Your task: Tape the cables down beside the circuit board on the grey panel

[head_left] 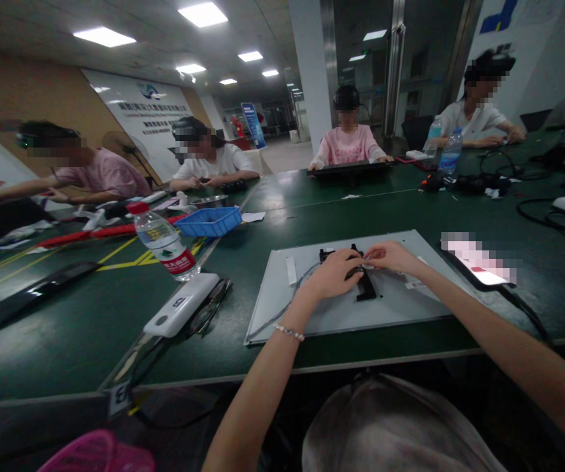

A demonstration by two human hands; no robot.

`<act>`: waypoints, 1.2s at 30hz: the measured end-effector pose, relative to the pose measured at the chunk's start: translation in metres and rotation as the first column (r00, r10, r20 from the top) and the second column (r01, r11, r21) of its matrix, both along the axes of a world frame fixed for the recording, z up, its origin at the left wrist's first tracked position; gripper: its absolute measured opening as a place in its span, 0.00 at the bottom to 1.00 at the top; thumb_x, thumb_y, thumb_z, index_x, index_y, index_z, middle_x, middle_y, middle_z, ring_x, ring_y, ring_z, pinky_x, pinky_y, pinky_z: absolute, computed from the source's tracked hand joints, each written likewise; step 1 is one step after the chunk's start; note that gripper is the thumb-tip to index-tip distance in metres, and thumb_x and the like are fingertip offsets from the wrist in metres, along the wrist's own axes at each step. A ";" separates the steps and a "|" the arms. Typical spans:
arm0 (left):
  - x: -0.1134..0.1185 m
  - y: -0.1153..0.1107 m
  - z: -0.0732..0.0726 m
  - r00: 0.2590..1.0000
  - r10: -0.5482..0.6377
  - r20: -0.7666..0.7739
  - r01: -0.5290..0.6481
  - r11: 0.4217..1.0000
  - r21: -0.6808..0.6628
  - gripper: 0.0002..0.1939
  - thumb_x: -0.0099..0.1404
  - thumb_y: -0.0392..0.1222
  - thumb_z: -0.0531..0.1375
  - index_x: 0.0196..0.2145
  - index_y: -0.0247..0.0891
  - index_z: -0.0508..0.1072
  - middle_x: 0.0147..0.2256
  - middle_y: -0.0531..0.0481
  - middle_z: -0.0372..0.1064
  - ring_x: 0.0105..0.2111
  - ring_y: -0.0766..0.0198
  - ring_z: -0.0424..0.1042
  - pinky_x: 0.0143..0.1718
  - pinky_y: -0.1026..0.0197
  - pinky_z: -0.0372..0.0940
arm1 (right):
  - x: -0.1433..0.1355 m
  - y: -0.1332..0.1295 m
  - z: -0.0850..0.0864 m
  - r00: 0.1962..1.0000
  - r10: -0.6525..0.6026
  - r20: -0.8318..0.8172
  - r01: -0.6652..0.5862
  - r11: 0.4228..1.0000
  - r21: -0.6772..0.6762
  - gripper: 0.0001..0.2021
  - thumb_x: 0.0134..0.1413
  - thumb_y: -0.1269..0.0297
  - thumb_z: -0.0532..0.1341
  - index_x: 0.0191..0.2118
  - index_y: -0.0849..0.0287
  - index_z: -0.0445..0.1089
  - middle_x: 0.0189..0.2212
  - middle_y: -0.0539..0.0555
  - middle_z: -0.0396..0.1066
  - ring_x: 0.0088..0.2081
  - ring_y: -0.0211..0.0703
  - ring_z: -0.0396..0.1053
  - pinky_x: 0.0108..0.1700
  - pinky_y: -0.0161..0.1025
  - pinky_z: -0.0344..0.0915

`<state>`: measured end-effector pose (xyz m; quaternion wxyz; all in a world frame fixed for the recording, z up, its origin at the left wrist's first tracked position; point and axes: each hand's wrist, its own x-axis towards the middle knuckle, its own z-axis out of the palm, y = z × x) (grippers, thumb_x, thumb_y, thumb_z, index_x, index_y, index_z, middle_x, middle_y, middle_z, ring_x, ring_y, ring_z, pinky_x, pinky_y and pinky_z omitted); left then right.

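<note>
A flat pale grey panel (243,331) lies on the green table in front of me, with a black bracket-like part (367,288) on its middle. My left hand (337,272) rests over this part, its fingers bent and closed near the bracket's upper end. Coming in from the right, my right hand (389,257) has thumb and fingers pinched together. The fingertips of both hands meet above the bracket, around a small whitish bit too small to name. A thin grey cable (290,305) runs across the panel's left side, partly hidden by my left wrist.
Left of the panel are a white power bank (181,305), glasses (208,307), a water bottle (167,242) and a blue tray (210,223). A lit phone (479,262) with a cable lies to the right. Several people sit around the table, one holding a dark panel (351,169).
</note>
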<state>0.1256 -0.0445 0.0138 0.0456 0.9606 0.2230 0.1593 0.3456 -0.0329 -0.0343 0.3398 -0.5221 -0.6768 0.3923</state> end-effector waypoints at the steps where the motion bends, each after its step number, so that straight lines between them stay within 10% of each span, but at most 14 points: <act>1: 0.000 0.000 -0.001 1.000 0.001 -0.008 0.000 1.000 0.009 0.16 0.68 0.41 0.51 0.51 0.39 0.69 0.50 0.43 0.65 0.51 0.55 0.63 0.55 0.52 0.58 | -0.001 0.000 -0.001 1.000 -0.007 0.017 0.007 1.000 0.024 0.10 0.48 0.66 0.66 0.38 0.62 0.74 0.29 0.55 0.76 0.29 0.41 0.73 0.34 0.36 0.71; 9: 0.001 0.002 -0.004 1.000 -0.010 -0.030 0.011 0.999 0.050 0.15 0.67 0.39 0.52 0.48 0.38 0.71 0.49 0.44 0.65 0.50 0.56 0.64 0.54 0.53 0.59 | -0.005 -0.008 0.006 0.986 0.013 0.168 -0.050 0.975 0.216 0.08 0.48 0.69 0.64 0.37 0.59 0.75 0.31 0.54 0.77 0.35 0.43 0.74 0.40 0.38 0.70; 36: 0.001 0.003 0.001 0.999 0.048 0.008 -0.048 0.997 0.053 0.16 0.67 0.41 0.52 0.52 0.37 0.67 0.51 0.43 0.66 0.52 0.56 0.64 0.55 0.53 0.59 | 0.007 -0.011 0.017 0.950 -0.035 0.311 -0.034 0.976 0.215 0.08 0.53 0.67 0.59 0.35 0.58 0.77 0.34 0.54 0.77 0.38 0.45 0.73 0.43 0.40 0.67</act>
